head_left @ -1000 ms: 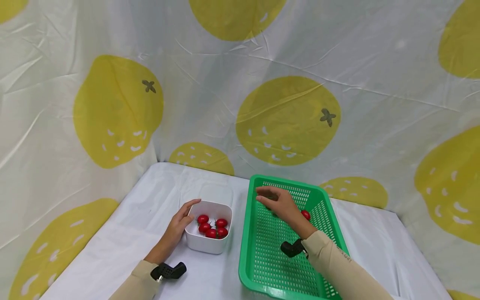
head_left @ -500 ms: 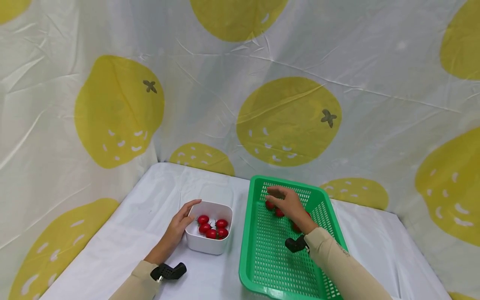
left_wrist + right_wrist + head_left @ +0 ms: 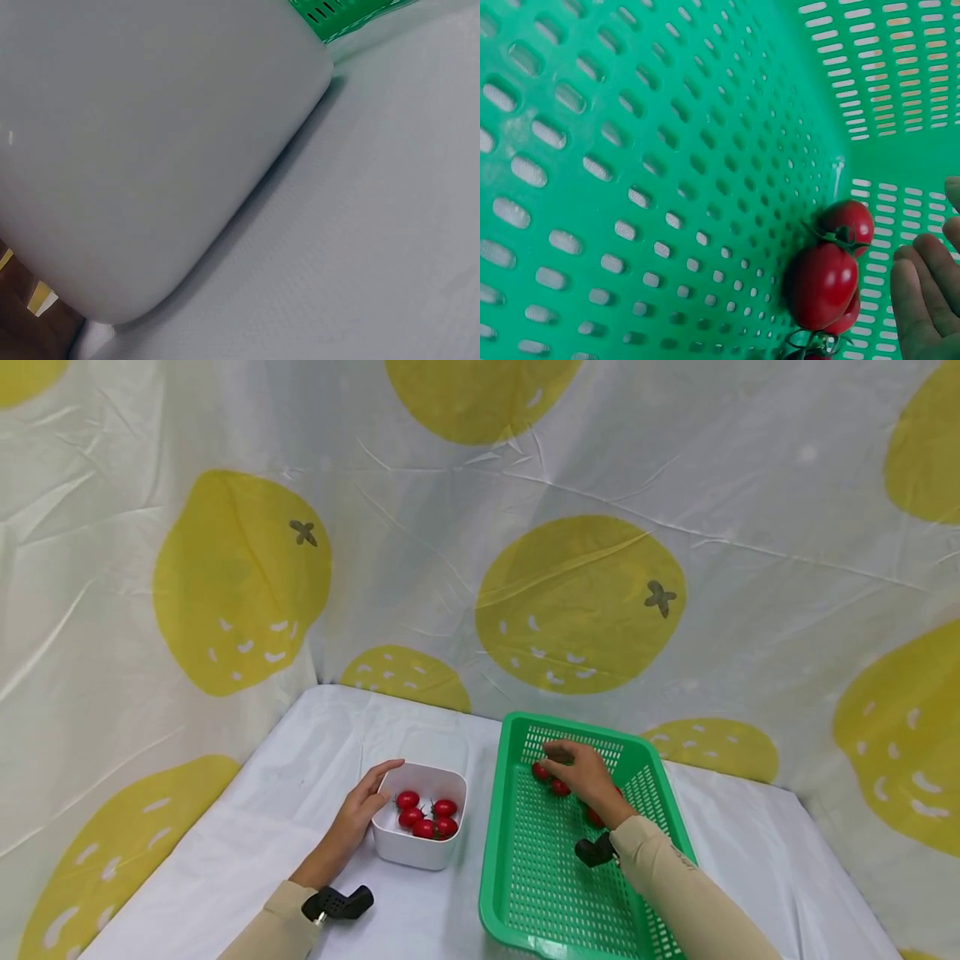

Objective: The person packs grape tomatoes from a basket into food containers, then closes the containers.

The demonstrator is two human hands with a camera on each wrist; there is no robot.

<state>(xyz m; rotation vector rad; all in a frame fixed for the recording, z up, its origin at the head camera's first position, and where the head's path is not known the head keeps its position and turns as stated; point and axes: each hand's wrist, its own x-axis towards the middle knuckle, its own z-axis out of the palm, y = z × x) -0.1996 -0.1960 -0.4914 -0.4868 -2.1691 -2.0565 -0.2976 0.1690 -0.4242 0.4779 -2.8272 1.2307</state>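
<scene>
My left hand (image 3: pixel 358 810) holds the white square container (image 3: pixel 411 852) by its left side, its thumb over the rim and its fingers along the outer wall. Inside lie several red cherry tomatoes (image 3: pixel 423 828) with green stems. In the left wrist view, the container's smooth wall (image 3: pixel 150 150) hides most of that hand. My right hand (image 3: pixel 587 773) hovers inside the green basket (image 3: pixel 491 860), close over more cherry tomatoes (image 3: pixel 559 787). In the right wrist view its fingers (image 3: pixel 907 296) are extended beside a cluster of tomatoes (image 3: pixel 823 286), with nothing between them.
A clear flat lid (image 3: pixel 438 745) lies on the white tablecloth (image 3: pixel 300 793) behind the container. The basket's raised, slotted walls surround the right hand. A lemon-print curtain (image 3: pixel 420 568) stands behind the table.
My right hand has moved to the right and slightly lower within the basket, uncovering tomatoes at the far left that it hid before. The left hand and the container have stayed in place.
</scene>
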